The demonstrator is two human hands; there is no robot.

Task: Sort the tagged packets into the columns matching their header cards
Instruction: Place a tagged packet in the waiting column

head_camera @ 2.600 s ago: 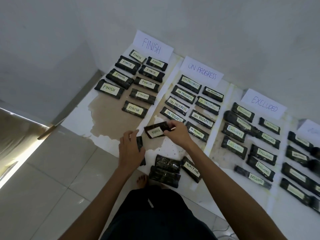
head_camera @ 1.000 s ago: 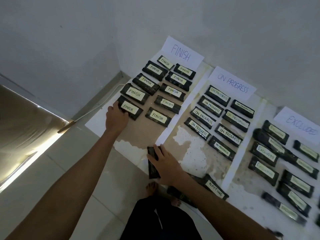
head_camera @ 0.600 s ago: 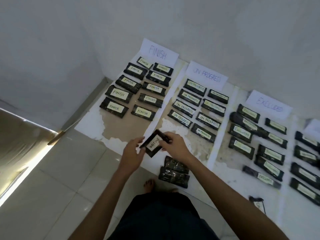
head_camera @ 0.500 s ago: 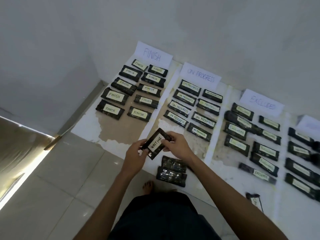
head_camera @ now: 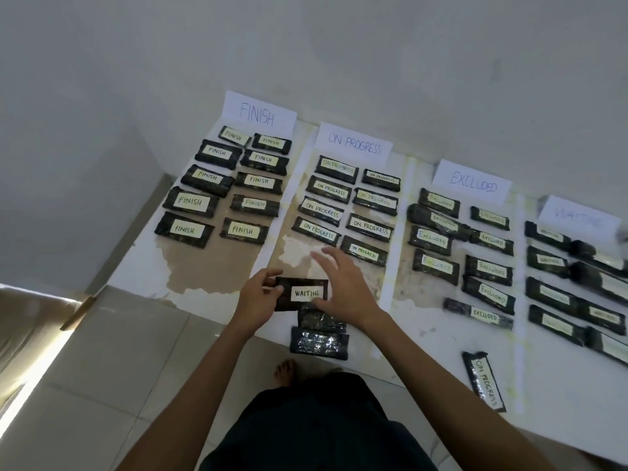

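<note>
My left hand [head_camera: 256, 300] pinches the left end of a dark packet tagged WAITING [head_camera: 301, 293], held level above the floor sheet. My right hand [head_camera: 343, 287] hovers at the packet's right side with fingers spread, thumb near its lower edge. Four header cards lean on the wall: FINISH [head_camera: 259, 113], ON PROGRESS [head_camera: 354, 144], EXCLUDED [head_camera: 473, 182] and WAITING [head_camera: 577, 215]. Several tagged packets lie in two rows under each card. Two packets with no tag showing [head_camera: 319, 334] lie just below my hands. A loose ON PROGRESS packet [head_camera: 484, 380] lies near the sheet's front edge.
The white sheet [head_camera: 142, 266] has a worn brown patch in the FINISH column. My bare foot [head_camera: 284, 370] stands on the tiled floor by the sheet's front edge. A bright doorway strip runs along the left.
The WAITING packet has turned from tilted to level. My right hand has let go of it and spread open; my left hand keeps hold. The view has shifted right, showing the WAITING column.
</note>
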